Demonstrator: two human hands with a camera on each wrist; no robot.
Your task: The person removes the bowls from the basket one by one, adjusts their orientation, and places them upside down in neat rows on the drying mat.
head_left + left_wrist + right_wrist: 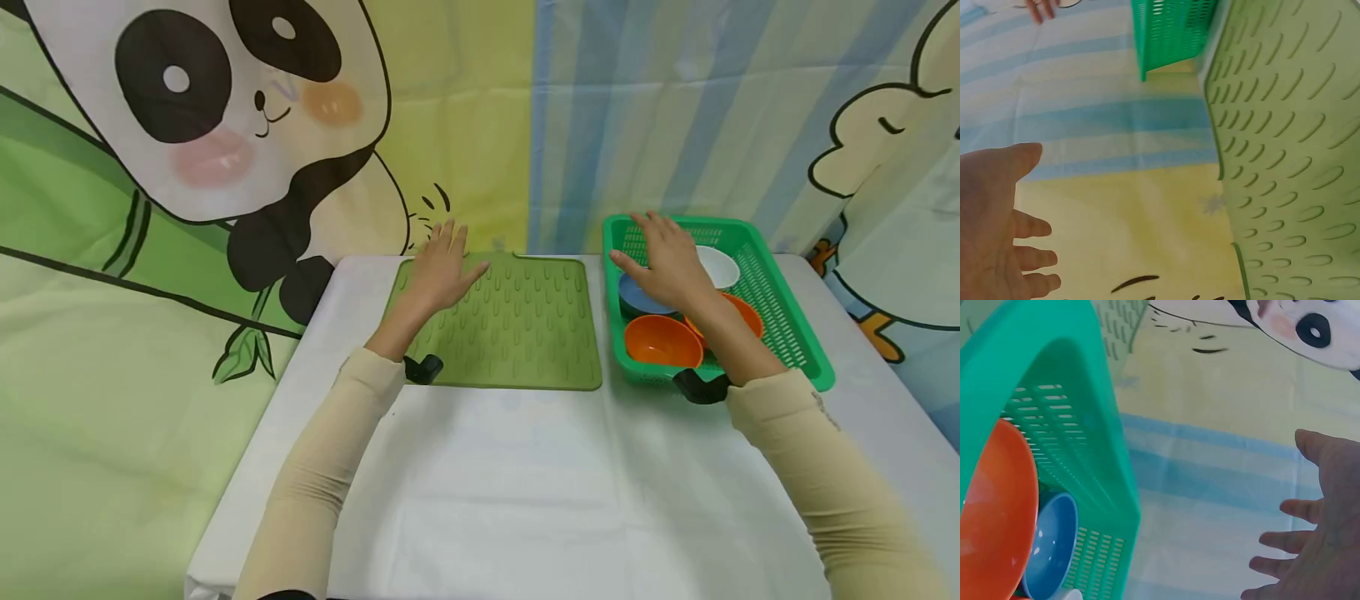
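Note:
My left hand (440, 271) hovers over the left part of a green ribbed mat (517, 325), its fingers straight and nothing in them. Above a green plastic basket (795, 333) my right hand (667, 258) is held with fingers spread, also holding nothing. Inside the basket sit an orange bowl (663, 342) at the front left, a second orange bowl (742, 317) partly hidden by my right forearm, a blue bowl (645, 297) under my hand and a white bowl (718, 267) at the back. In the right wrist view the blue bowl (1051, 544) lies beside an orange bowl (997, 519).
Mat and basket stand side by side toward the back of a table with a white cloth (510, 483). Right behind them hangs a printed curtain (465, 125) with a panda. The basket's raised rim (780, 275) surrounds the bowls.

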